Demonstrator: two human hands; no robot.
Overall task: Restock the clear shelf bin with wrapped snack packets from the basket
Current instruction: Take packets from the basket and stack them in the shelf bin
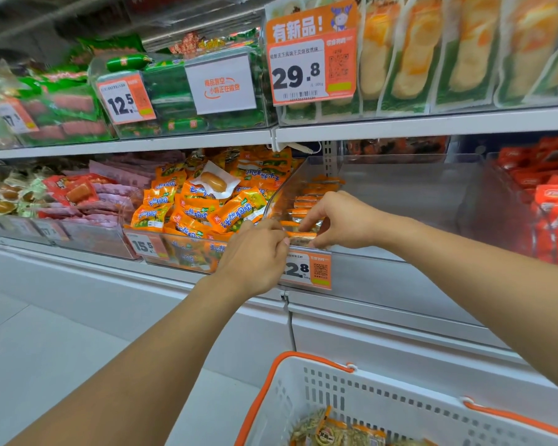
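Shelves of wrapped food fill the view. At nine o'clock lie pink packets (110, 194) and a red packet (74, 189). Just right of them sits a bin heaped with orange and green packets (203, 204), with one white-wrapped sausage (214, 181) on top.

At the centre, the left hand (255, 255) reaches to the front lip of the clear bin (400, 188); its fingers are curled together and pinch the near edge of the snack packets (303, 220) standing in a row at the bin's left end. The right hand (342, 220) comes over the lip from three o'clock, fingers bent and spread a little, their tips pressing down on the same row, thumb under the front packet. Below the hands an orange and white price tag (316, 268) hangs on the bin's front. Most of the bin to the right of the row shows only its bare clear walls.

At three o'clock red packets (554, 201) fill the next bin. At one o'clock, on the upper shelf, a large tag reads 29.8 (303, 75) beside yellow packs (432, 49).

At five o'clock the white basket (384, 397) with orange handles holds more snack packets in its bottom (335, 432).
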